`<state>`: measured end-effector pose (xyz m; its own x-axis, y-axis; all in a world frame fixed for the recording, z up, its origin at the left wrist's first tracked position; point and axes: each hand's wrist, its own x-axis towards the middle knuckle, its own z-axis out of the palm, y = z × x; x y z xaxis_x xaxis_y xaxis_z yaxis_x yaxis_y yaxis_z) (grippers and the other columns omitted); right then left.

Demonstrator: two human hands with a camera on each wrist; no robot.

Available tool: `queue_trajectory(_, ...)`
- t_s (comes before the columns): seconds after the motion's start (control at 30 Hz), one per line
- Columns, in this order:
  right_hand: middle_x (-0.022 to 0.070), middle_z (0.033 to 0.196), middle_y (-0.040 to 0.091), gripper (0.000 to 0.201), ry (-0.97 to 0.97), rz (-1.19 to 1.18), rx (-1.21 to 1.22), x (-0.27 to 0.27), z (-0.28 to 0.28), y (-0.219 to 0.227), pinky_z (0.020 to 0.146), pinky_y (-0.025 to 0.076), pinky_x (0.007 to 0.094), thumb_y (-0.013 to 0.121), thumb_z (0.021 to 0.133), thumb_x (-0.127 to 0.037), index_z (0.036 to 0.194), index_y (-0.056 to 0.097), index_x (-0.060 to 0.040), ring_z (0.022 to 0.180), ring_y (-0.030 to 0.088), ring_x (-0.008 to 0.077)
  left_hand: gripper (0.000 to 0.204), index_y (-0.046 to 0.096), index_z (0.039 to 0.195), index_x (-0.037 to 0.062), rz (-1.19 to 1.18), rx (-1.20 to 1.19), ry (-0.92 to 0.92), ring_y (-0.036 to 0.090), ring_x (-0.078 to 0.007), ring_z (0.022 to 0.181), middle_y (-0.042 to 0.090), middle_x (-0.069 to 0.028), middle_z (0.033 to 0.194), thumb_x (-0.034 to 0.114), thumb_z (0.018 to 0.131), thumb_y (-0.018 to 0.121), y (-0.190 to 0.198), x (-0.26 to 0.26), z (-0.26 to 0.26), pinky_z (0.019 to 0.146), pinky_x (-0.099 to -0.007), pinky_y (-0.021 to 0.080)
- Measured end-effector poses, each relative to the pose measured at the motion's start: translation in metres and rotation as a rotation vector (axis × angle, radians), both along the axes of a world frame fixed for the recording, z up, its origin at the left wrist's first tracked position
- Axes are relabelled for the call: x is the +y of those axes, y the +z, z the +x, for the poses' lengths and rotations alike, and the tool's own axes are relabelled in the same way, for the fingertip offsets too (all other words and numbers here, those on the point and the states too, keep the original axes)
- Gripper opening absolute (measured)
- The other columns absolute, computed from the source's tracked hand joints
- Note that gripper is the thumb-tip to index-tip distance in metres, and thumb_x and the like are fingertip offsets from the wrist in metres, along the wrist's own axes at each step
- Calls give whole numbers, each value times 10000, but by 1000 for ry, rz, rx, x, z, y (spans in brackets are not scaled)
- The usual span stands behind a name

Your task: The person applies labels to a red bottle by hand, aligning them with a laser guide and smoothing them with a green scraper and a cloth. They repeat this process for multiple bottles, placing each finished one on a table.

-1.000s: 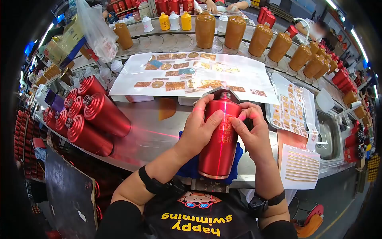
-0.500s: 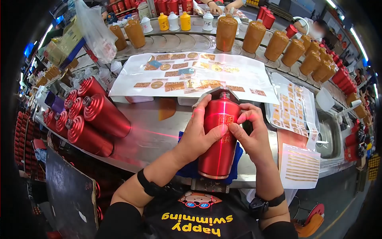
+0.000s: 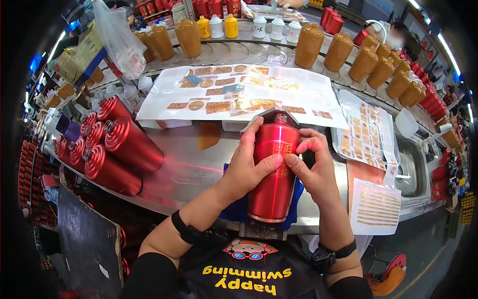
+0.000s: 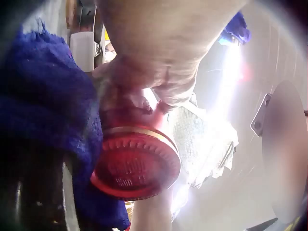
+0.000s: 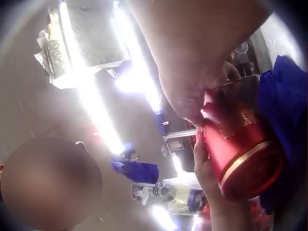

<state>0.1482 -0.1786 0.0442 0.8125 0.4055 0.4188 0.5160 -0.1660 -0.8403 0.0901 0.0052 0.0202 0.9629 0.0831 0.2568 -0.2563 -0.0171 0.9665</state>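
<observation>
A shiny red bottle [image 3: 271, 197] lies tilted in front of the person, neck pointing away, on a blue cloth [image 3: 298, 197]. Gold characters [image 3: 282, 148] show on its upper side. The left hand [image 3: 244, 167] grips the bottle's left side, thumb laid across the front just below the upper characters. From the right, the right hand [image 3: 318, 172] holds the bottle, its thumb tip on the lettering beside the left thumb and its index finger bent. Both wrist views show the bottle's round base with a gold ring [image 5: 248, 161]. A dark angular plate [image 3: 289, 115] stands behind the neck.
A white sheet of gold stickers [image 3: 164, 94] lies beyond the bottle. More sticker sheets [image 3: 376, 212] are at right, near a sink [image 3: 413, 174]. Several red bottles [image 3: 134, 144] lie at left. Brown bottles [image 3: 308, 47] stand on a curved conveyor [image 3: 249, 50] at the back.
The red bottle has turned slightly, bringing its gold characters into fuller view, and both thumbs have shifted down over them. Brown bottles on the conveyor have moved along to the right.
</observation>
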Motion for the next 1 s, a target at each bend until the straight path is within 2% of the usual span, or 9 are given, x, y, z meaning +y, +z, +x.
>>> queue_trajectory(0.1, 182, 1230, 523, 274, 6, 6, -14, -2, 3, -3, 978, 408, 375, 780, 829, -228, 927, 581, -68, 1170, 510, 304, 813, 205, 1491, -80, -117, 44, -15, 396, -287, 1355, 376, -239, 1454, 301, 933, 658, -5, 3, 3, 1131, -370, 307)
queue_trajectory(0.17, 186, 1226, 521, 273, 4, 41, 52, -3, 4, -8, 1002, 393, 378, 765, 843, -236, 937, 583, -55, 1179, 508, 302, 770, 241, 1481, -78, -314, 105, -59, 426, -272, 1330, 411, -216, 1430, 297, 943, 646, 14, -1, 1, 1109, -365, 336)
queue_trajectory(0.3, 193, 1223, 519, 297, 1, 51, 67, -1, 1, -7, 1007, 390, 383, 777, 833, -246, 928, 570, -55, 1183, 503, 306, 821, 260, 1468, -86, 42, -8, 89, 456, -321, 1313, 419, -262, 1425, 344, 910, 682, -2, -4, 10, 1094, -388, 361)
queue_trajectory(0.33, 195, 1223, 518, 306, 4, 44, 50, 0, 2, -6, 1006, 391, 384, 782, 829, -249, 928, 566, -56, 1183, 503, 308, 842, 257, 1463, -96, 59, -19, 96, 449, -345, 1320, 404, -290, 1428, 359, 901, 688, -2, -3, 10, 1102, -398, 355)
queue_trajectory(0.53, 203, 1232, 513, 341, -10, -6, -21, 2, 0, -4, 973, 411, 387, 801, 812, -255, 931, 545, -63, 1168, 507, 315, 833, 254, 1460, -105, -22, -6, 64, 441, -346, 1327, 406, -295, 1423, 355, 909, 679, -5, -1, 7, 1109, -395, 347)
queue_trajectory(0.77, 206, 1236, 511, 349, -12, 0, -28, 2, 0, -6, 957, 420, 387, 807, 809, -263, 934, 543, -72, 1166, 506, 313, 823, 263, 1455, -104, 51, -49, 91, 450, -339, 1320, 419, -286, 1415, 378, 922, 666, -4, -2, 7, 1099, -388, 359)
queue_trajectory(0.8, 206, 1233, 512, 350, -8, -12, -52, 1, 1, -7, 958, 416, 392, 807, 811, -270, 933, 545, -74, 1167, 506, 316, 800, 287, 1443, -104, -69, -10, 61, 463, -331, 1307, 435, -283, 1400, 381, 927, 660, 1, -3, 6, 1088, -380, 367)
queue_trajectory(0.9, 205, 1226, 513, 344, 0, 5, -8, 2, 0, -4, 949, 418, 391, 805, 815, -267, 929, 546, -71, 1169, 503, 318, 754, 325, 1423, -102, -166, 54, 62, 477, -311, 1289, 455, -271, 1380, 366, 932, 654, 4, -4, 8, 1077, -366, 372)
queue_trajectory(1.0, 203, 1220, 514, 338, -3, -10, -50, 2, 3, -7, 942, 419, 385, 802, 819, -268, 924, 548, -71, 1171, 500, 316, 631, 288, 1460, -30, 22, 60, 77, 433, -168, 1258, 413, -143, 1389, 265, 991, 592, 0, -1, 12, 1063, -297, 365)
